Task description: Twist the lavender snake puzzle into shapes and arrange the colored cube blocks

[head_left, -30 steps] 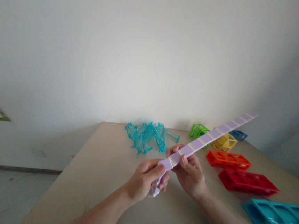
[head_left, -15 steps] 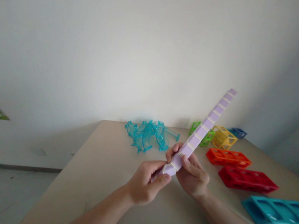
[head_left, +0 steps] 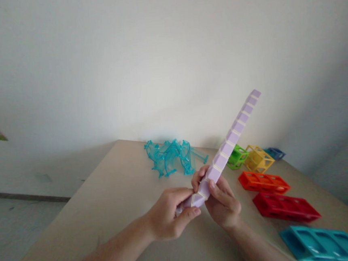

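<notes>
A long light-purple segmented strip [head_left: 226,145], crossed by pale bands, slants up to the right in front of me. My left hand [head_left: 172,214] is closed around its lower end, thumb along the near side. Just above, my right hand [head_left: 221,199] grips the strip between thumb and fingers, palm below it. The lower end bends slightly between the two hands, and its tip is partly hidden by my left fingers. The upper part sticks out free, its top in front of the wall.
Clear teal plastic pieces [head_left: 173,157] lie heaped at the table's [head_left: 114,180] back edge. On the right stand green [head_left: 237,157], yellow [head_left: 259,158] and dark blue [head_left: 275,153] open-frame blocks, then orange [head_left: 263,181], red [head_left: 286,207] and turquoise [head_left: 324,241] ones. A wall [head_left: 155,59] rises behind.
The strip's free upper end has swung up and to the left, standing steeper. Both hands keep their hold in nearly the same place.
</notes>
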Tool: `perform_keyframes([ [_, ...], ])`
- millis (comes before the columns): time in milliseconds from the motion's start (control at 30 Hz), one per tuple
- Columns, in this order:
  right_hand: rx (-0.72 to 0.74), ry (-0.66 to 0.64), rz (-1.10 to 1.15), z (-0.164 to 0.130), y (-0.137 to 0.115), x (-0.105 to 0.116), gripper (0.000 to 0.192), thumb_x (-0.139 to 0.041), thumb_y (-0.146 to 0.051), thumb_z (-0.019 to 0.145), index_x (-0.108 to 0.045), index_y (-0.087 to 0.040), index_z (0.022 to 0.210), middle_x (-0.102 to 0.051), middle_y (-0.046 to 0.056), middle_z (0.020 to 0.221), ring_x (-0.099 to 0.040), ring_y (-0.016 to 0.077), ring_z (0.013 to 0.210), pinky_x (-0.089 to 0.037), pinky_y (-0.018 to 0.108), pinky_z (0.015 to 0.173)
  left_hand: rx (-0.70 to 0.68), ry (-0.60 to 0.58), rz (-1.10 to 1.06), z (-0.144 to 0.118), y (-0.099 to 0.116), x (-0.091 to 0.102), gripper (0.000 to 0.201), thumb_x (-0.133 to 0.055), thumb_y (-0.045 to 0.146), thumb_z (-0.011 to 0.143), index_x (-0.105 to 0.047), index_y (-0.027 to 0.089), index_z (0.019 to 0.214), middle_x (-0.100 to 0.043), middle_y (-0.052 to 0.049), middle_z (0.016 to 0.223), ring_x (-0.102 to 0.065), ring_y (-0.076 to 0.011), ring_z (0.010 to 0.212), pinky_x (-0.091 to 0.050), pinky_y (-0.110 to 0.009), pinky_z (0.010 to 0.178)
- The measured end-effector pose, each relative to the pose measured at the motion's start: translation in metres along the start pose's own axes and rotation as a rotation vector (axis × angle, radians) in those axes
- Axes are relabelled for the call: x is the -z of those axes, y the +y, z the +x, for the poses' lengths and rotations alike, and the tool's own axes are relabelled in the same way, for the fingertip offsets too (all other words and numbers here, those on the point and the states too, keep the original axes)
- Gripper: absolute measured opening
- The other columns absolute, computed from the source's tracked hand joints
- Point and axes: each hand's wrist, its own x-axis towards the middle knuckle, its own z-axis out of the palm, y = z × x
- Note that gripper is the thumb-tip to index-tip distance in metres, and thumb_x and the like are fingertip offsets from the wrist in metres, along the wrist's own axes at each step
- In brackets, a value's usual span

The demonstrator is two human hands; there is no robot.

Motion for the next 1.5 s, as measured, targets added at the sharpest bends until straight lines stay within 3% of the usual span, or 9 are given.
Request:
perform_keyframes([
  [300, -0.013, -0.006, -0.082, -0.001, 0.003, 0.005, 0.024, -0.054, -0.040, 0.086, -0.054, -0.021, 0.100, -0.056, 0.003, 0.071, -0.046, 0.0180, 0.062, -0.036, 0.029, 0.056, 0.016, -0.017, 0.026, -0.001, -0.003, -0.001, 0.025, -0.055, 0.035, 0.086, -0.045, 0.018, 0.071, -0.033, 0.005, 0.062, -0.030, -0.0088, 0.054, -0.023, -0.024, 0.051],
  [400, -0.015, -0.009, -0.103, -0.001, 0.003, 0.005, 0.024, -0.054, -0.039, 0.086, -0.054, -0.020, 0.101, -0.056, 0.002, 0.070, -0.047, 0.0172, 0.061, -0.036, 0.029, 0.057, 0.082, -0.025, 0.001, -0.003, -0.005, -0.003, 0.022, -0.059, 0.037, 0.084, -0.053, 0.017, 0.087, -0.036, 0.005, 0.062, -0.031, -0.0083, 0.051, -0.023, -0.023, 0.048],
  [500, -0.011, 0.001, -0.124, 0.000, 0.004, 0.006, 0.023, -0.056, -0.039, 0.086, -0.054, -0.020, 0.099, -0.055, 0.000, 0.066, -0.045, 0.0150, 0.058, -0.034, 0.028, 0.055, 0.127, -0.007, -0.007, -0.003, -0.005, -0.005, 0.032, -0.065, 0.038, 0.080, -0.050, 0.018, 0.100, -0.045, 0.005, 0.065, -0.037, -0.0088, 0.052, -0.026, -0.022, 0.048],
  [633, -0.008, 0.038, -0.209, 0.001, 0.005, 0.009, 0.023, -0.059, -0.039, 0.085, -0.055, -0.019, 0.096, -0.055, -0.002, 0.061, -0.043, 0.0138, 0.055, -0.031, 0.026, 0.053, 0.125, 0.056, 0.023, -0.003, -0.005, -0.003, 0.035, -0.069, 0.036, 0.077, -0.043, 0.020, 0.093, -0.049, 0.006, 0.067, -0.041, -0.0091, 0.055, -0.029, -0.022, 0.051],
  [767, -0.020, 0.058, -0.241, 0.001, 0.007, 0.011, 0.022, -0.060, -0.037, 0.085, -0.056, -0.019, 0.096, -0.054, -0.003, 0.061, -0.044, 0.0131, 0.056, -0.032, 0.026, 0.054, 0.100, 0.068, 0.128, -0.003, -0.006, -0.001, 0.033, -0.071, 0.038, 0.075, -0.046, 0.019, 0.086, -0.046, 0.005, 0.070, -0.038, -0.0085, 0.057, -0.029, -0.022, 0.053],
  [900, -0.043, 0.054, -0.128, 0.002, 0.007, 0.011, 0.024, -0.060, -0.040, 0.085, -0.058, -0.019, 0.096, -0.054, -0.002, 0.062, -0.043, 0.0124, 0.055, -0.032, 0.025, 0.051, 0.118, 0.032, -0.087, -0.002, -0.006, -0.002, 0.027, -0.065, 0.039, 0.081, -0.048, 0.018, 0.088, -0.045, 0.005, 0.068, -0.036, -0.0084, 0.056, -0.026, -0.023, 0.052],
  [1000, -0.061, 0.047, 0.007, 0.004, 0.008, 0.010, 0.031, -0.061, -0.044, 0.082, -0.061, -0.017, 0.097, -0.057, 0.001, 0.068, -0.047, 0.0131, 0.057, -0.036, 0.024, 0.050, 0.152, 0.014, -0.347, -0.001, -0.003, -0.001, 0.030, -0.056, 0.044, 0.086, -0.052, 0.015, 0.090, -0.053, 0.000, 0.070, -0.040, -0.0095, 0.058, -0.029, -0.023, 0.053],
  [1167, -0.118, 0.137, 0.051, 0.008, 0.010, 0.011, 0.033, -0.071, -0.042, 0.074, -0.063, -0.015, 0.091, -0.052, -0.002, 0.061, -0.043, 0.0081, 0.047, -0.032, 0.019, 0.040, 0.199, 0.045, -0.649, 0.001, -0.005, 0.002, 0.035, -0.048, 0.045, 0.091, -0.057, 0.011, 0.089, -0.056, -0.003, 0.068, -0.041, -0.0080, 0.051, -0.026, -0.023, 0.048],
  [1500, -0.088, 0.179, 0.018, 0.011, 0.013, 0.012, 0.028, -0.073, -0.038, 0.074, -0.059, -0.016, 0.082, -0.053, -0.004, 0.056, -0.043, 0.0056, 0.042, -0.033, 0.015, 0.036, 0.201, 0.036, -0.664, 0.003, -0.008, 0.000, 0.033, -0.047, 0.042, 0.092, -0.058, 0.012, 0.097, -0.062, -0.008, 0.079, -0.054, -0.0125, 0.061, -0.039, -0.025, 0.057],
])
